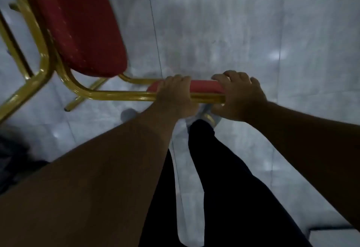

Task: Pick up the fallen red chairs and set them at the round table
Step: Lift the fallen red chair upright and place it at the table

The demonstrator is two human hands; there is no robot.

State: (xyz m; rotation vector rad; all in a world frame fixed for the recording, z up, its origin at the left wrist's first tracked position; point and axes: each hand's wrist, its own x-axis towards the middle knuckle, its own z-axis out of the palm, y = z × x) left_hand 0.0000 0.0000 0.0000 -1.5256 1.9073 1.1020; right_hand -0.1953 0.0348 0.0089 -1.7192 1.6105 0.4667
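Note:
A red chair (78,26) with a gold metal frame fills the upper left of the head view, its padded seat slanting away from me. Its red backrest top (204,86) runs across the middle of the frame, seen edge-on with a gold tube under it. My left hand (174,94) is closed over the left part of that backrest. My right hand (237,96) is closed over its right end. The chair's legs run off the left edge. No round table is in sight.
Shiny grey floor tiles (253,32) spread under and beyond the chair. My legs in dark trousers (224,178) and a pale shoe (211,117) are directly below the backrest. A dark shape (11,159) sits at the left edge.

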